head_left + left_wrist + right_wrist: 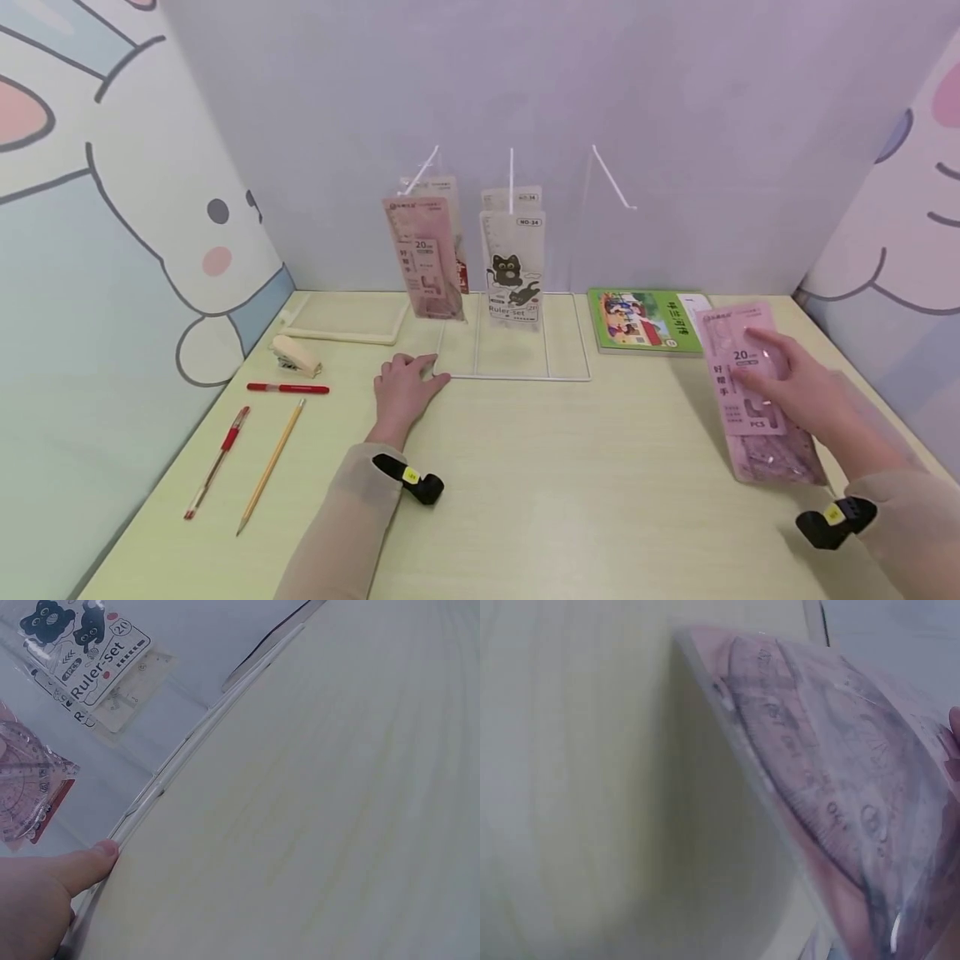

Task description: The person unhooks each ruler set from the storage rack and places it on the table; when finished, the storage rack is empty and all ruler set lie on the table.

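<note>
In the head view my right hand (806,387) grips a pink ruler set pack (738,417) by its right side, above the table at the right. A clear protractor (795,750) shows through its plastic in the right wrist view. My left hand (405,392) holds the front left corner of a white wire display rack (517,378), the thumb (94,862) on its wire. Another pink ruler set pack (423,267) hangs on the rack's left hook, in front of a further pack. White cat-print ruler set packs (513,271) hang on the middle hook. The right hook (613,177) is bare.
Behind the held pack lies a green picture-covered book (648,321). On the left are a cream frame-like tray (341,335), a cream stapler (296,356), a red pen (288,388), a clear-barrelled red pen (217,462) and a pencil (271,467). Walls enclose the table's back and sides.
</note>
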A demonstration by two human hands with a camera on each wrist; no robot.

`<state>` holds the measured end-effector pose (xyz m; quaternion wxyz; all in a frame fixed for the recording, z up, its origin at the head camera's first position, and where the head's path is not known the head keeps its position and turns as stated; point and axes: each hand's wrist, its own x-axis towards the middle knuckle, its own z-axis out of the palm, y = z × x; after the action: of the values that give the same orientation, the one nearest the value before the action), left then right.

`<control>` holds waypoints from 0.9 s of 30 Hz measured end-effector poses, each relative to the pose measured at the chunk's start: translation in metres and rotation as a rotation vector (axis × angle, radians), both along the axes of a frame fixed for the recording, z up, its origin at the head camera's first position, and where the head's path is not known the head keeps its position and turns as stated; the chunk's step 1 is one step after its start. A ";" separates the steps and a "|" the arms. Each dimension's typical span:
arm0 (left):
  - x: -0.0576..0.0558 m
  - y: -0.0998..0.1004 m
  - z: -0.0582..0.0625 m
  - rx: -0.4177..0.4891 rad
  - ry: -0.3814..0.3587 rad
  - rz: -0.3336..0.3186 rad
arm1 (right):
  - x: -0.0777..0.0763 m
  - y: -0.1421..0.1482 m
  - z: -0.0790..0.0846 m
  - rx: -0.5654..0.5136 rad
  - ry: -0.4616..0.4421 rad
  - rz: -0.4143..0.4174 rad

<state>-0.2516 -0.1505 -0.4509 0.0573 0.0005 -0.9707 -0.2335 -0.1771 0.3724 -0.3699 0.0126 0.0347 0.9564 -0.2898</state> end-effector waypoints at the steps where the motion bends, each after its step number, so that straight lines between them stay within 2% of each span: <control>1: 0.000 0.000 0.000 0.002 -0.001 -0.002 | 0.001 0.001 -0.003 0.004 -0.009 0.006; 5: 0.001 -0.002 0.000 -0.001 -0.001 0.008 | 0.005 0.004 -0.017 0.003 -0.026 0.060; 10: 0.002 -0.003 0.002 0.005 0.018 0.004 | 0.013 0.012 -0.029 0.059 -0.037 0.115; 16: 0.001 -0.001 0.000 0.005 -0.013 -0.008 | 0.021 0.026 -0.040 0.113 -0.040 0.158; 27: 0.001 0.001 0.002 0.004 0.006 0.000 | 0.023 0.038 -0.050 0.181 -0.085 0.161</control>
<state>-0.2508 -0.1499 -0.4492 0.0603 0.0001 -0.9700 -0.2355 -0.1542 0.4108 -0.4201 0.0733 -0.0288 0.9769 -0.1984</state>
